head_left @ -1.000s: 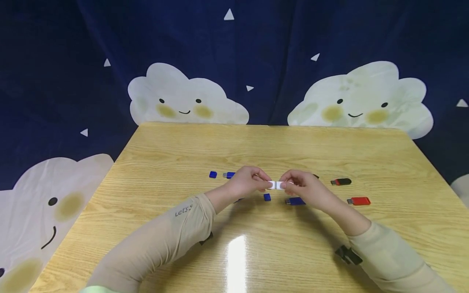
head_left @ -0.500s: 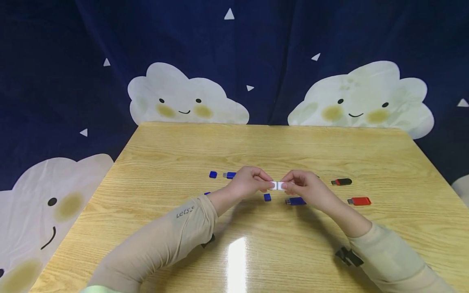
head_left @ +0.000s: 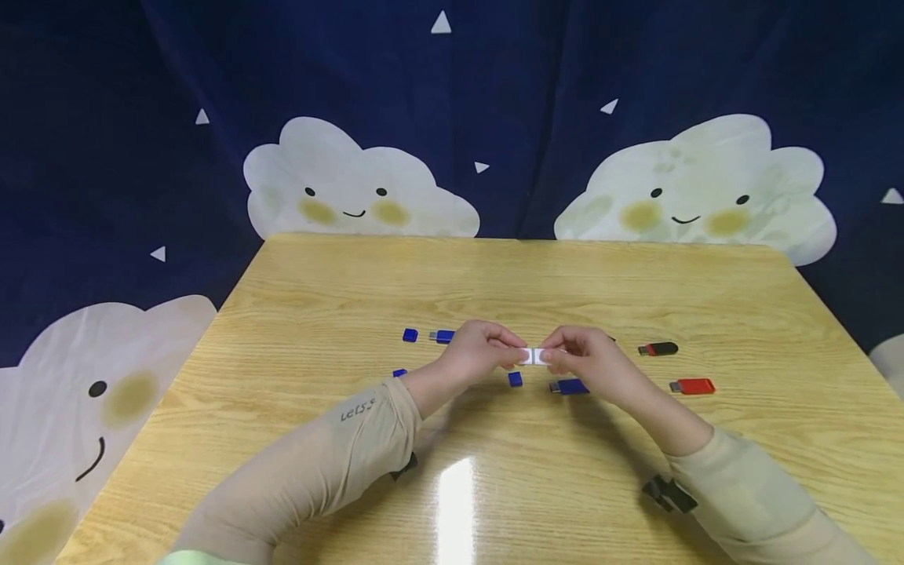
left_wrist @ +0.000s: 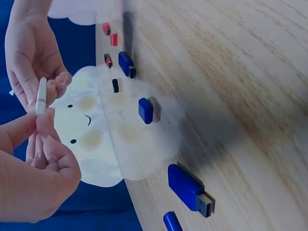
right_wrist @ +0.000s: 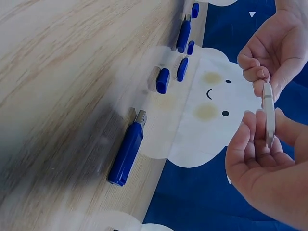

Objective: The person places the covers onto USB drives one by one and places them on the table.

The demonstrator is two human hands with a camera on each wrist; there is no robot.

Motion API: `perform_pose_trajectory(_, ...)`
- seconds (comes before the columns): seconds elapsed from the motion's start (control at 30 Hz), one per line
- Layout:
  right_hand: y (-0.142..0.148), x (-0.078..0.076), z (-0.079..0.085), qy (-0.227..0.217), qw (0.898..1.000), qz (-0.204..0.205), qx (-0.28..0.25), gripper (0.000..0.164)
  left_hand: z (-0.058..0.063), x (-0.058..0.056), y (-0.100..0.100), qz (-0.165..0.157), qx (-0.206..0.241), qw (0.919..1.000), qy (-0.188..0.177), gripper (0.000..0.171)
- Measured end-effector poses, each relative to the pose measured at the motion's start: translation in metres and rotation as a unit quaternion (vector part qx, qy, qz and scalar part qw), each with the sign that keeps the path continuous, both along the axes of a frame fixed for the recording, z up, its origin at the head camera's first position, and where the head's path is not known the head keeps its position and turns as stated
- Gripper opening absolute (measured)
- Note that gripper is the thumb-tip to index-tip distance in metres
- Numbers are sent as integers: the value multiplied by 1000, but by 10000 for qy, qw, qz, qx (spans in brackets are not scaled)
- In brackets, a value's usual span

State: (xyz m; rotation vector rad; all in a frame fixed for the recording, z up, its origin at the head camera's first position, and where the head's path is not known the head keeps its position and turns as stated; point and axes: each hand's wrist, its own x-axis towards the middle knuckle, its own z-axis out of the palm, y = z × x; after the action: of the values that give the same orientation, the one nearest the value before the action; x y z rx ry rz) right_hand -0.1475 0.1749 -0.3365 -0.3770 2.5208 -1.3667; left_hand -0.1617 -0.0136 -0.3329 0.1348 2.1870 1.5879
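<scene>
Bench (head_left: 297, 329) of pale wood carries scattered drives. Left hand (head_left: 475, 355) and right hand (head_left: 590, 362) meet above bench middle, each grip pinching one end of white USB stick (head_left: 536, 357). Blue drive (head_left: 569, 387) near right hand; red drive (head_left: 694, 386) farther right; blue cap (head_left: 515, 380) just beneath stick.

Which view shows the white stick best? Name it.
Right wrist: the white stick shows edge-on, full length, pinched by both hands. The left wrist view shows it smaller; the head view shows only a short middle bit between the fingers.

hands (head_left: 537, 357) meeting (fingertips pinched), forearms converging
</scene>
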Motion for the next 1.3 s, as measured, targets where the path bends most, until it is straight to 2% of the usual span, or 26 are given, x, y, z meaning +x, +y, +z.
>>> perform_pose_trajectory(0.17, 0, 0, 1, 48, 10000, -13, 49, 19, -2, 0, 2, 24, -24, 9998, 172, 14)
perform_pose_trajectory(0.3, 1, -1, 2, -37, 9998, -118, 130, 20, -7, 1, 3, -173, -164, 9972, 711, 15)
perform_pose_trajectory(0.43, 3, -4, 3, -136, 9996, -229, 52, 23, -9, 0, 4, -499, -422, 9865, 1502, 18)
perform_pose_trajectory(0.53, 5, -6, 2, 210, 9991, -199, 295, 21, -9, -2, 4, -619, -708, 9745, 2036, 16)
perform_pose_trajectory(0.6, 5, -6, 0, 637, 9958, -186, 630, 18, -9, -5, 4, -630, -950, 9661, 2318, 15)
perform_pose_trajectory(0.73, 5, -7, -2, 1621, 9763, -227, 1418, 15, -10, -11, 4, -641, -1629, 9476, 2674, 14)
perform_pose_trajectory(0.8, 4, -7, -3, 2021, 9625, -267, 1793, 15, -12, -14, 5, -695, -2110, 9294, 2948, 15)
perform_pose_trajectory(0.87, 4, -8, -4, 2239, 9516, -283, 2088, 16, -13, -16, 7, -749, -2556, 9093, 3198, 15)
perform_pose_trajectory(0.97, 4, -10, -5, 2256, 9442, -295, 2381, 16, -15, -21, 11, -826, -3045, 8828, 3480, 15)
perform_pose_trajectory(1.0, 4, -12, -6, 2216, 9433, -299, 2452, 15, -16, -22, 13, -848, -3140, 8787, 3493, 15)
perform_pose_trajectory(1.17, 4, -23, -11, 2090, 9386, -278, 2729, 14, -19, -31, 22, -1001, -3432, 8768, 3217, 14)
perform_pose_trajectory(1.3, 5, -31, -17, 2089, 9366, -295, 2799, 15, -22, -38, 28, -1079, -3683, 8697, 3103, 15)
